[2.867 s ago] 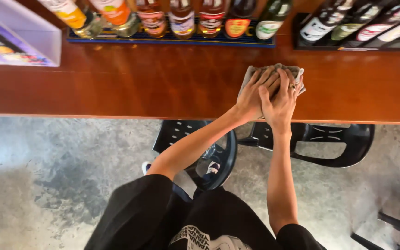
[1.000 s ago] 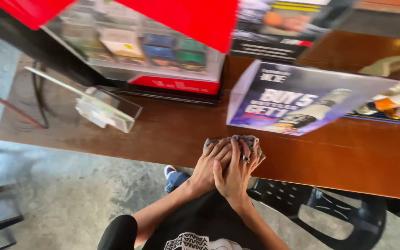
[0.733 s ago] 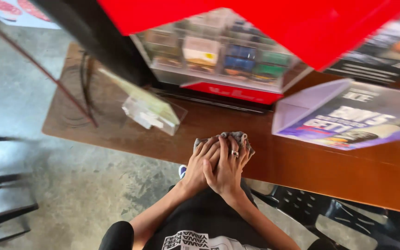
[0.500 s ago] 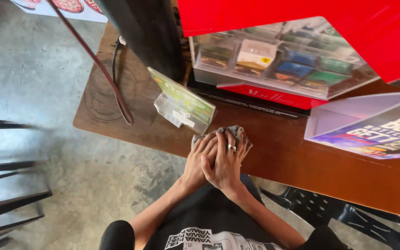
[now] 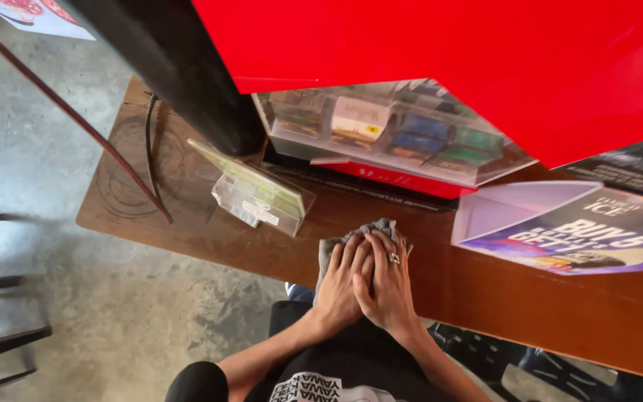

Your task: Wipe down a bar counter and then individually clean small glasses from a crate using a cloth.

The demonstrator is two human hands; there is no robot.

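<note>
A crumpled grey cloth (image 5: 330,249) lies on the brown wooden counter (image 5: 485,298), close to its near edge. My left hand (image 5: 338,289) presses flat on the cloth, fingers pointing away from me. My right hand (image 5: 392,286), with a ring on one finger, lies beside it and partly over it, its fingertips also on the cloth. Most of the cloth is hidden under both palms.
A clear acrylic sign holder (image 5: 258,197) stands just left of and behind the cloth. Behind it are a black post (image 5: 180,74), a cable (image 5: 150,152) and a red display case of small boxes (image 5: 396,138). A purple and white promo stand (image 5: 567,231) sits to the right. Black chairs (image 5: 500,357) stand below the counter.
Both hands have slid the cloth leftwards along the counter, from in front of the bottles to near the acrylic sign holder at the left end. The hands stay stacked on it.
</note>
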